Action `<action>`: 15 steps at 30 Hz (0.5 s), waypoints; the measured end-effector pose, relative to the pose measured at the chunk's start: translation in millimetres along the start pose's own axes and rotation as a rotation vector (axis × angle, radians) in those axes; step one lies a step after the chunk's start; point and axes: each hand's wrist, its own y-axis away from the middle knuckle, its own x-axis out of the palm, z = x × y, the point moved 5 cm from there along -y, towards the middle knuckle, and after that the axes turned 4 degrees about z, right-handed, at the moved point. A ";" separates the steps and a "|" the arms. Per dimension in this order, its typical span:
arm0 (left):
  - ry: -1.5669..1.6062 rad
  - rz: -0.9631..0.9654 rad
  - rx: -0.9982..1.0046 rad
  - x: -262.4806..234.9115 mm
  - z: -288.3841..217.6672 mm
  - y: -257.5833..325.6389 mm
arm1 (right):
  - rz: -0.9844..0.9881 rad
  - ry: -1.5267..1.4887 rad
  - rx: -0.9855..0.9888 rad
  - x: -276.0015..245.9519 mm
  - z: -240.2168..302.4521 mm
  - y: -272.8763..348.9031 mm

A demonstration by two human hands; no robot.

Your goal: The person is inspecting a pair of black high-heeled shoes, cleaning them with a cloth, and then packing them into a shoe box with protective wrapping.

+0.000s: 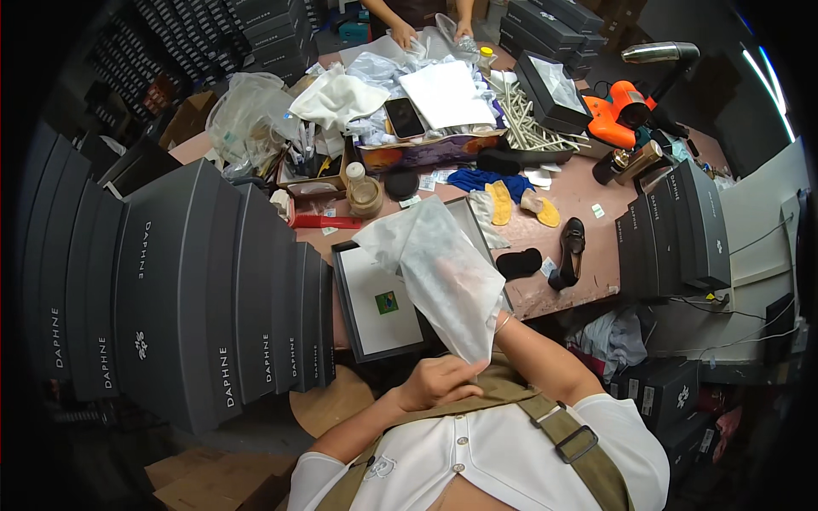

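Note:
A thin white dust bag (456,298) hangs over the open shoe box in front of me. My right hand (463,274) is inside it, showing only faintly through the fabric; its fingers are hidden. Close to my body, my left hand (439,381) pinches the lower edge of the bag by my right wrist. The open shoe box (366,338) has a white inside with a small green sticker (387,302). To the right of it lie a black loafer (569,254) and a dark flat pad (518,264).
Stacked grey shoe boxes (175,289) rise at the left, more boxes (673,230) at the right. Behind are a glue jar (365,198), a phone (404,118) on a heaped box, yellow pads (498,203) and an orange heat gun (609,119). Another person's hands (405,36) work across the table.

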 end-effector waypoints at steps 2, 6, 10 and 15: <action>0.052 -0.452 -0.495 -24.5 21.5 40.3 | 0.147 0.234 -0.087 -4.0 30.9 -3.2; 1.276 -0.879 -1.080 -3.9 84.8 43.9 | 0.306 0.598 -0.198 39.5 109.0 4.0; 1.422 -1.243 -0.863 -29.8 116.1 58.9 | 0.349 0.410 -0.277 22.5 134.7 32.9; 0.412 -0.870 -0.767 -39.7 109.9 51.0 | -0.109 -0.641 0.368 -63.4 79.1 41.2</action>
